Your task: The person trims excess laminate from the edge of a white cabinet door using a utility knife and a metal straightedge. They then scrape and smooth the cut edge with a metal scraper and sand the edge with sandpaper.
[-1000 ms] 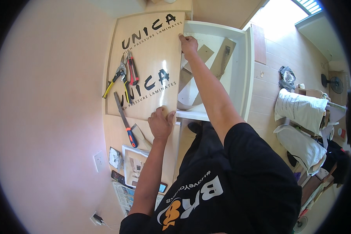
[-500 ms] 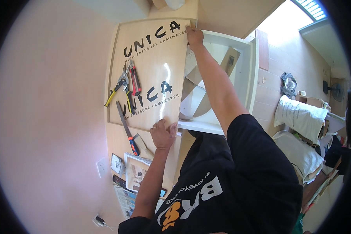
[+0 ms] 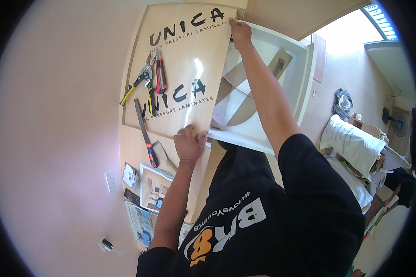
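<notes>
A pale wood-coloured laminate sheet [image 3: 180, 60] with dark printing lies flat on a wooden top. My right hand [image 3: 240, 33] grips its far right edge, fingers closed over it. My left hand [image 3: 189, 144] rests on the sheet's near right corner, fingers spread on the surface and thumb beside the edge. On the sheet's left part lie yellow-and-black snips [image 3: 144, 77] and a red-and-black utility knife [image 3: 160, 74]. A file [image 3: 145, 134] with a blue-and-red handle overlaps its near left end. Close to that handle is a thin-bladed tool [image 3: 165, 158], partly hidden.
An open white drawer [image 3: 259, 144] with offcut strips inside stands right of the sheet. Nearer me are a tray [image 3: 143, 187], a phone [image 3: 131, 196] and newspaper [image 3: 136, 217]. A wall socket and charger [image 3: 107, 243] are on the left; white sacks [image 3: 351, 145] and a fan [image 3: 396, 123] stand right.
The whole view has shifted, so the sheet and tools sit higher in the picture. Both hands keep about the same places on the sheet.
</notes>
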